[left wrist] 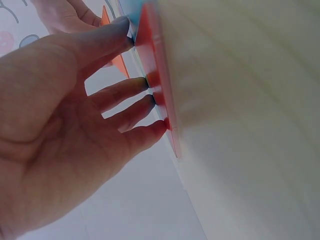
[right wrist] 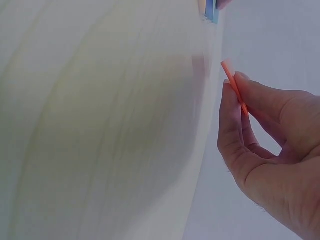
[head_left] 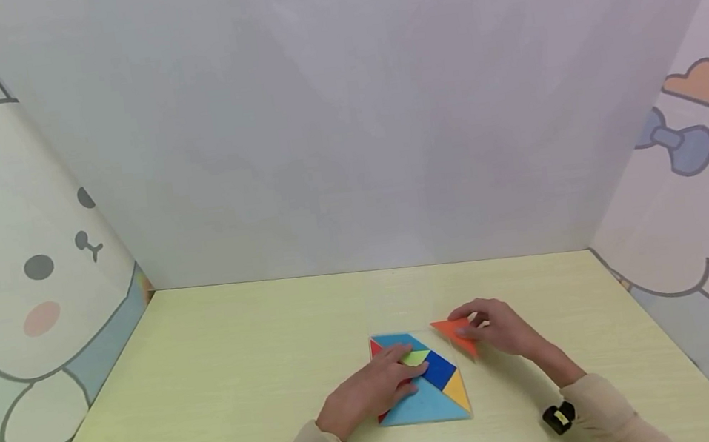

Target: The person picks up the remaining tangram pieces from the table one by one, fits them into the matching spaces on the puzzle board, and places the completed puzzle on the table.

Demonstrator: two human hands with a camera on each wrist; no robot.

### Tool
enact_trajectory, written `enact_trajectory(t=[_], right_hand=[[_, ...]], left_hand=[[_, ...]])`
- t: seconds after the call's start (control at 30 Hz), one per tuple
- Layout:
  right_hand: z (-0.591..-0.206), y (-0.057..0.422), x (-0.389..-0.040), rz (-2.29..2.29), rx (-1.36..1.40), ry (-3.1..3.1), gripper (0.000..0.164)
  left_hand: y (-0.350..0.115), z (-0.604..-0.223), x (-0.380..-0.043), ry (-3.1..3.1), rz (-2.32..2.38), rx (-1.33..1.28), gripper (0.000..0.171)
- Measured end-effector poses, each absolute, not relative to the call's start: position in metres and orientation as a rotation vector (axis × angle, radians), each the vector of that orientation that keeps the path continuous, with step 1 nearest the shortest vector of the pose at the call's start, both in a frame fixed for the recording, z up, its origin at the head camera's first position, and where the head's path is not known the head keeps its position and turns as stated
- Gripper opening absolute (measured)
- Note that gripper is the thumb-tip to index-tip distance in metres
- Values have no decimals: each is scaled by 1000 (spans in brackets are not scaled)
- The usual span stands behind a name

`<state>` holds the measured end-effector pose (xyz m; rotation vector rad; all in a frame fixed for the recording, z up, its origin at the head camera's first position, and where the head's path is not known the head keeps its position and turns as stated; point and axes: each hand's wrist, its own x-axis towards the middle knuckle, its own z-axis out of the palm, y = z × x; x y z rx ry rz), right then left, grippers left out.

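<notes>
My right hand point(head_left: 499, 325) pinches an orange triangular tangram piece point(head_left: 455, 330) between thumb and fingers, above the upper right corner of a tangram set. In the right wrist view the orange piece point(right wrist: 234, 86) is seen edge-on, lifted off the table. My left hand point(head_left: 379, 383) lies over the left part of the set, its fingertips touching the pieces. Around it show a dark blue square point(head_left: 440, 370), a large light blue triangle point(head_left: 423, 404), a yellow triangle point(head_left: 458, 391), a light green piece point(head_left: 416, 357) and a blue piece point(head_left: 392, 338). Red at the left point(left wrist: 154, 60) is partly hidden.
The set sits in a thin clear-edged tray point(head_left: 471, 415) on a pale yellow wooden table point(head_left: 228, 387). A grey-white panel point(head_left: 344, 140) stands behind the table, with cartoon-printed panels point(head_left: 14, 243) at the sides. A black band point(head_left: 559, 418) is on the right wrist.
</notes>
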<state>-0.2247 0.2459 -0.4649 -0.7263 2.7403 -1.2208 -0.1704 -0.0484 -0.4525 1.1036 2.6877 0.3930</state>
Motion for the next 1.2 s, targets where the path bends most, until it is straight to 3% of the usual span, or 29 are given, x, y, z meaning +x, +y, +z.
enact_trajectory(t=[1.2], right_hand=[[-471,217,-228,-1195,-799,2702,22]], left_hand=[[-47,-455,-171,2686,381,1087,48]])
